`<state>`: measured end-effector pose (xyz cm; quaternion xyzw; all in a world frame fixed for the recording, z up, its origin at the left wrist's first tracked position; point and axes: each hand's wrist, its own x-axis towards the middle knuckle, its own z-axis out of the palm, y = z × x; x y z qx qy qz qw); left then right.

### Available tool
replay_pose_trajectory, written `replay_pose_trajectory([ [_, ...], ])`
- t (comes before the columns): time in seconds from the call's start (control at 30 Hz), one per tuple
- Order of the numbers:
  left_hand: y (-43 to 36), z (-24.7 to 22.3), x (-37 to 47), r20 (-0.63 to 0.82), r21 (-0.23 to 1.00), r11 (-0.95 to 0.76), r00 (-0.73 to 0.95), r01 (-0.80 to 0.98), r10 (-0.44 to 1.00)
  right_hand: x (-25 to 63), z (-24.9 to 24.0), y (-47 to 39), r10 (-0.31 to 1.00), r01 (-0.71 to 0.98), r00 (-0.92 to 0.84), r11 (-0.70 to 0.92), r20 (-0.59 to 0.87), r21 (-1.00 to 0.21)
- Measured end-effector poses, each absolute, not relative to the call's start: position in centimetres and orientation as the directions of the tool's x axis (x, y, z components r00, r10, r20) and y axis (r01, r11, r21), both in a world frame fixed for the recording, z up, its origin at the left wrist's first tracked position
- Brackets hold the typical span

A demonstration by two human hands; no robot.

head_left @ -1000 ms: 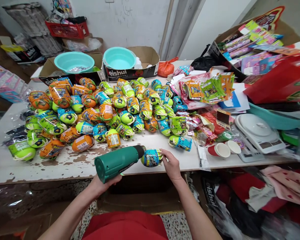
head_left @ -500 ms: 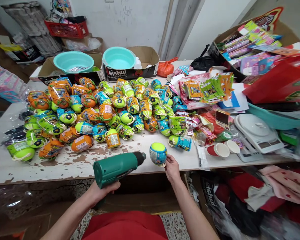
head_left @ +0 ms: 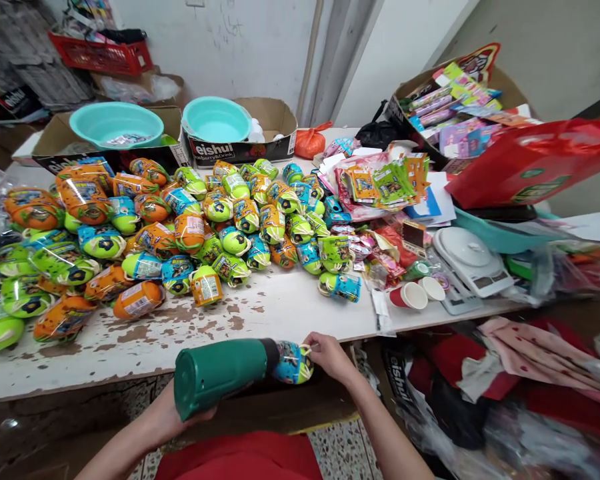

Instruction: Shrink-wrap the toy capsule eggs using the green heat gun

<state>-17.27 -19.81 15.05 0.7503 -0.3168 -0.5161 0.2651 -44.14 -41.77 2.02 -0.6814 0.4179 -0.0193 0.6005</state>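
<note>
My left hand (head_left: 184, 415) is wrapped round the grip of a green heat gun (head_left: 219, 375), and the tool's body hides most of the fingers. The black nozzle points right, close against a toy egg (head_left: 291, 363) in a blue printed wrap with a pale cord. Whether nozzle and egg touch, I cannot tell. In front of the table edge, my right hand (head_left: 331, 359) pinches the egg at its right end by the cord. Beyond, orange, green and blue wrapped eggs (head_left: 233, 240) lie heaped across the table, one blue wrapped egg (head_left: 341, 287) lying near the front.
Two turquoise basins (head_left: 217, 120) stand in cardboard boxes at the back. To the right are printed packets (head_left: 387, 180), paper cups (head_left: 409, 297), a white scale (head_left: 473, 260) and a red bag (head_left: 535, 163). The white table's (head_left: 260, 313) front edge has peeling paint.
The egg has come down and left to the nozzle, tipped from upright onto its side. The heat gun has dropped slightly. The camera view has shifted to the right.
</note>
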Motion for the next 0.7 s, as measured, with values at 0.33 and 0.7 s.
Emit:
replay_pose_trajectory([
  [0.33, -19.8, 12.3, -17.6, -0.648, 0.710, -0.703, 0.367, -0.027, -0.668, -42.9, 5.6, -57.8, -0.965, -0.748, 0.071, -0.219, 0.253, -0.626],
  [0.7, -21.6, 12.4, -18.8, -0.646, 0.734, -0.672, 0.412, 0.102, -0.643, -41.4, 5.5, -57.2, -0.946, -0.672, 0.071, -0.281, 0.317, -0.685],
])
